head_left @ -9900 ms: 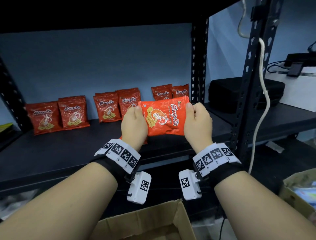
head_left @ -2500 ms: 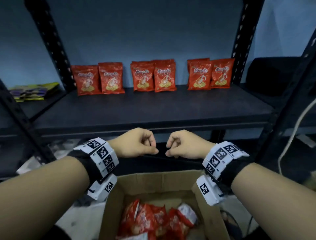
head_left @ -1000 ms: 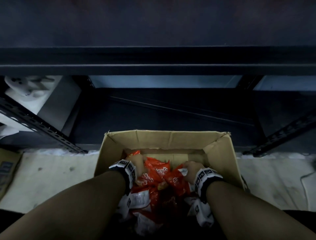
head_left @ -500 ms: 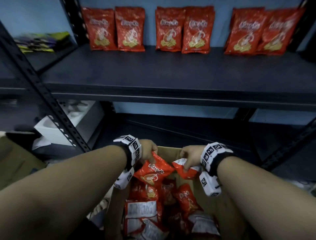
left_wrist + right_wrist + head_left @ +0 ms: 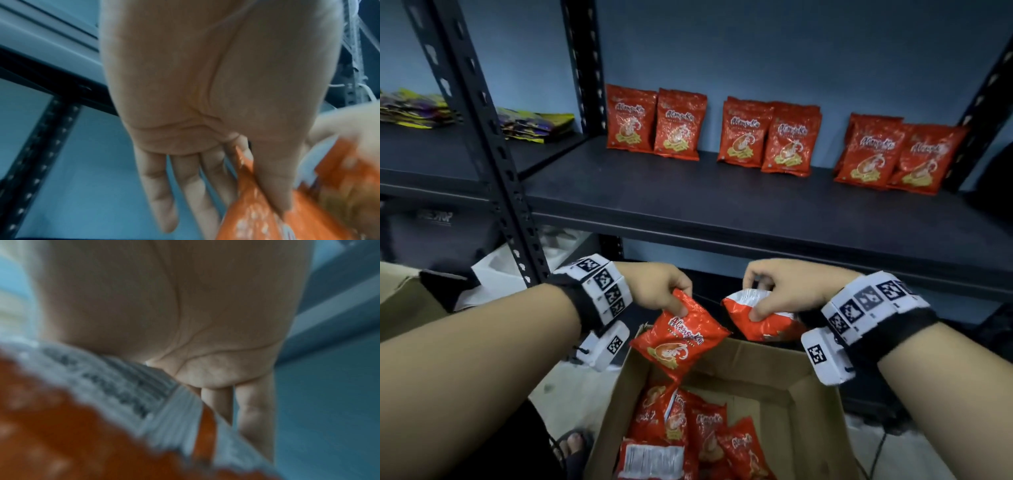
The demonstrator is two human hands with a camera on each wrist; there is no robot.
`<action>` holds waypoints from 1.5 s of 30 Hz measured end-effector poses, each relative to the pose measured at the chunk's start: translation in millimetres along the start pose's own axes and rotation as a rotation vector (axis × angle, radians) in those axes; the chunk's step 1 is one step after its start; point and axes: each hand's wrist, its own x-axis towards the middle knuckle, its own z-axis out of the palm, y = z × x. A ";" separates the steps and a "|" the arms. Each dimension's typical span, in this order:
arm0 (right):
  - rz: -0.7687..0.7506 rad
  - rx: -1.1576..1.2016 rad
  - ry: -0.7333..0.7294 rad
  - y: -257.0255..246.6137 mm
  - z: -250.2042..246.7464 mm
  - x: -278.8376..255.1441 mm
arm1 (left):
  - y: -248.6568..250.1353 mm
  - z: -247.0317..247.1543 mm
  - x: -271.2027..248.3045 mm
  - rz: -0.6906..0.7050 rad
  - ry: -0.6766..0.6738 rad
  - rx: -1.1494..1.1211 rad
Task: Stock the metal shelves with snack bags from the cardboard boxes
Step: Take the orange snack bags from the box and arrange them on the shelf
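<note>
Both bags have risen clear of the cardboard box [image 5: 726, 401]: your left hand [image 5: 654, 286] pinches one red snack bag [image 5: 681, 337], your right hand [image 5: 787, 286] another snack bag [image 5: 763, 317], below the metal shelf [image 5: 722, 209].

wall [image 5: 774, 51]: blue, flat, dim light | uprights [image 5: 482, 137]: black perforated steel posts | left bay [image 5: 431, 150]: dark board with flat yellow-purple packets [image 5: 534, 126] | floor [image 5: 571, 394]: pale, speckled | lower left: white plastic wrap [image 5: 500, 270] beside a brown carton [image 5: 404, 301]
</note>
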 end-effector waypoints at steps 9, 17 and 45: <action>-0.264 0.151 0.506 -39.5 -62.4 -36.7 | -9.6 -9.4 -9.0 0.005 0.051 -0.109; -0.104 -0.113 0.970 18.0 -74.2 -6.0 | -6.1 -3.8 -3.3 0.043 0.157 -0.172; -0.303 -0.007 0.909 -14.5 -50.1 4.7 | 34.9 -21.8 -15.7 0.226 0.380 -0.593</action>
